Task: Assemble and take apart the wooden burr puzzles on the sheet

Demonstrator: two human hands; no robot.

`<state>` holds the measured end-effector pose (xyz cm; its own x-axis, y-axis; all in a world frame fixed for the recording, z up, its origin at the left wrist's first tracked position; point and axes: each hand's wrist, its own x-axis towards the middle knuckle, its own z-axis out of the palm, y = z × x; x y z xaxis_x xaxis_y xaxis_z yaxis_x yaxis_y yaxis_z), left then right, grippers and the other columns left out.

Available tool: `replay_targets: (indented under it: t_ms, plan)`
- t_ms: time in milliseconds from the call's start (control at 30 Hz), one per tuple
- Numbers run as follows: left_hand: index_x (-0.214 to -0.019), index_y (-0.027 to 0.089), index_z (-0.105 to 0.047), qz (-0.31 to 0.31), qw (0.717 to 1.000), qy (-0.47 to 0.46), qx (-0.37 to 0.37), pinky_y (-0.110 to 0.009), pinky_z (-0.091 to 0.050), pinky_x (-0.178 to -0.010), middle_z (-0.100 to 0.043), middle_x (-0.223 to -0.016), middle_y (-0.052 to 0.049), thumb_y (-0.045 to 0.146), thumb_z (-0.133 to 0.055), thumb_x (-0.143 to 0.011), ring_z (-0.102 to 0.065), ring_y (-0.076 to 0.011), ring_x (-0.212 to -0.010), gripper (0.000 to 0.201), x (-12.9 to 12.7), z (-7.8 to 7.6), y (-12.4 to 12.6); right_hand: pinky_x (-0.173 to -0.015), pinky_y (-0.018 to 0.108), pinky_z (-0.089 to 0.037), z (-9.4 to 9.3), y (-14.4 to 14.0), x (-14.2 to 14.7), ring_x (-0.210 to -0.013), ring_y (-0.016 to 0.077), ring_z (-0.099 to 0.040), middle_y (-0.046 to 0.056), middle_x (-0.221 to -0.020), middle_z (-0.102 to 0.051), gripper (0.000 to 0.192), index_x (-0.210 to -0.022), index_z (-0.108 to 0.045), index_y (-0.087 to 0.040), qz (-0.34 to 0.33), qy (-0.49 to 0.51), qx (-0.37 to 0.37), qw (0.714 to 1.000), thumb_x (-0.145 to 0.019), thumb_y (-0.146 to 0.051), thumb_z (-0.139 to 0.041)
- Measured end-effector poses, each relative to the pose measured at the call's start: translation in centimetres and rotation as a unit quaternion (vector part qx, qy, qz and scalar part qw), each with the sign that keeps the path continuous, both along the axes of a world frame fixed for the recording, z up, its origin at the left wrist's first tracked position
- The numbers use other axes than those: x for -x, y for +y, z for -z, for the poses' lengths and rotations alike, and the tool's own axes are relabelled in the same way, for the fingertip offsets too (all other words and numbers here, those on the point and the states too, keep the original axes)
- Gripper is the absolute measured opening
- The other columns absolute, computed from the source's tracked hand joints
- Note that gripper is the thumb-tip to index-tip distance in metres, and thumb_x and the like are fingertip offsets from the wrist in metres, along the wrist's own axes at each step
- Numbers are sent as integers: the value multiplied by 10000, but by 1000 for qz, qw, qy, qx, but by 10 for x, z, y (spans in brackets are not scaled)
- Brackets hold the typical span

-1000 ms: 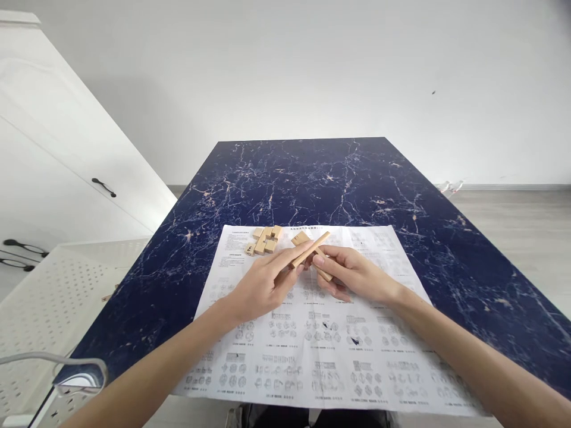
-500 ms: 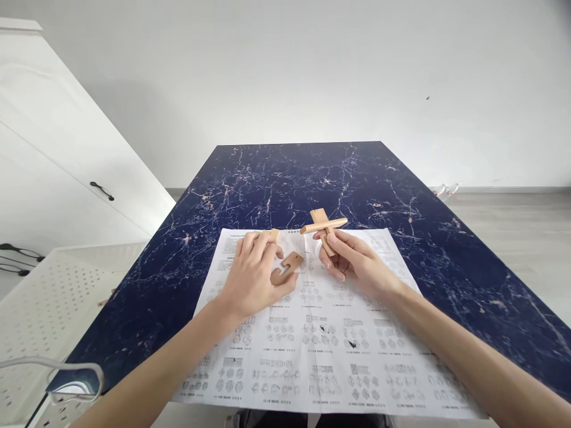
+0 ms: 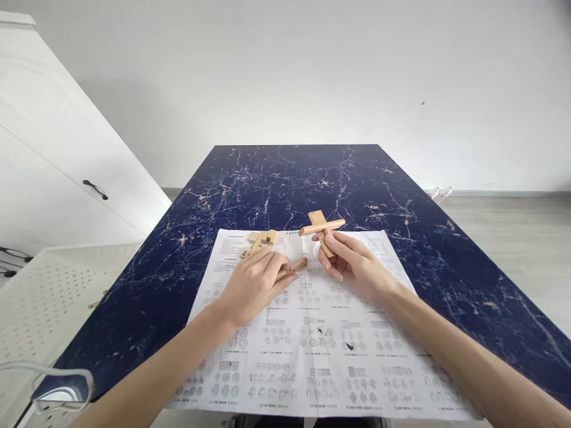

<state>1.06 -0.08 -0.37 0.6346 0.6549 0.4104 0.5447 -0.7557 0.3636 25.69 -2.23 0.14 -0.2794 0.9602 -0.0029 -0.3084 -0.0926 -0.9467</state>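
Right hand [image 3: 352, 267] pinches a crossed wooden assembly [image 3: 321, 226]; left hand [image 3: 254, 284] pinches a single wooden piece [image 3: 297, 266] above the instruction sheet [image 3: 312, 351], print illegible.

One instruction sheet [image 3: 312, 333], one table [image 3: 289, 178], two hands [image 3: 254, 285], perhaps six wooden pieces [image 3: 321, 224].
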Motion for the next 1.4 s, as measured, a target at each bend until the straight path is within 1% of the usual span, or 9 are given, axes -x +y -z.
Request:
replay_targets:
  t_ms: [133, 233, 333, 433, 567, 800, 967, 1167, 1400]
  plan:
    - [-1064, 220, -634, -36, 985, -104, 131, -362, -565, -791, -745, -971, -32, 399, -691, -1040, -705, -212, -835, 189, -1, -5, -1, -537, 293, -279, -2, 1, 0, -508, 95, -386, -25, -726, -598, 300, -1047, -641, -194, 4, 8, 10, 1000, -1078, -492, -632]
    - [-1157, 220, -669, -56, 945, -201, 253, -355, -595, -804, -755, -1075, -63, 384, -682, -1040, -731, -222, -925, 201, -5, -14, -2, -532, 289, -283, -1, 2, -1, -513, 98, -382, -21, -727, -597, 317, -1034, -644, -190, 10, 17, 26, 999, -1071, -505, -637]
    - [-1215, 195, -670, -49, 902, -286, 321, -332, -590, -739, -737, -1052, -79, 371, -613, -1072, -708, -199, -855, 233, -8, -21, -3, -512, 286, -276, -1, 3, -2, -506, 102, -374, -23, -717, -590, 319, -1053, -651, -193, 9, 26, 39, 999, -1056, -513, -656]
    - [-1260, 178, -660, -31, 881, -335, 332, -359, -579, -827, -732, -1000, -71, 342, -588, -1087, -672, -188, -847, 249, -8, -24, -3, -508, 280, -289, -2, 1, -1, -507, 101, -387, -19, -721, -599, 297, -1056, -657, -189, -3, 28, 43, 999, -1062, -485, -654]
    - [-1317, 181, -660, -22, 870, -353, 343, -395, -558, -894, -732, -1040, -90, 360, -581, -1095, -661, -206, -891, 295, -7, -23, -4, -501, 279, -326, -2, -4, 5, -504, 108, -414, -10, -725, -616, 276, -1035, -651, -189, -48, 40, 60, 996, -1071, -462, -639]
    - [-1336, 195, -660, -2, 875, -326, 356, -382, -557, -906, -696, -1122, -105, 358, -530, -1115, -662, -207, -940, 304, -9, -30, -10, -466, 256, -297, 2, -7, 15, -474, 91, -402, 0, -743, -638, 267, -950, -608, -195, -89, 103, 94, 986, -1066, -433, -644]
    - [-1332, 224, -669, 12, 866, -340, 367, -394, -569, -885, -659, -1199, -104, 340, -536, -1106, -670, -210, -941, 287, -12, -28, -13, -471, 251, -297, 1, -8, 17, -479, 85, -382, -1, -733, -609, 276, -911, -635, -179, -102, 131, 101, 981, -1084, -393, -615]
    - [-1330, 232, -672, 19, 849, -363, 384, -399, -570, -874, -674, -1131, -94, 367, -557, -1096, -662, -224, -953, 294, -11, -25, -12, -462, 253, -298, 4, -8, 16, -462, 83, -337, -12, -707, -595, 303, -878, -603, -191, -124, 130, 117, 977, -1080, -417, -609]
    - [-1364, 228, -653, 16, 849, -362, 385, -389, -560, -871, -682, -1071, -79, 353, -548, -1107, -659, -217, -940, 304, -11, -25, -12, -450, 236, -309, 9, -8, 18, -458, 76, -355, -13, -742, -621, 237, -961, -620, -196, -142, 145, 125, 971, -1083, -398, -609]
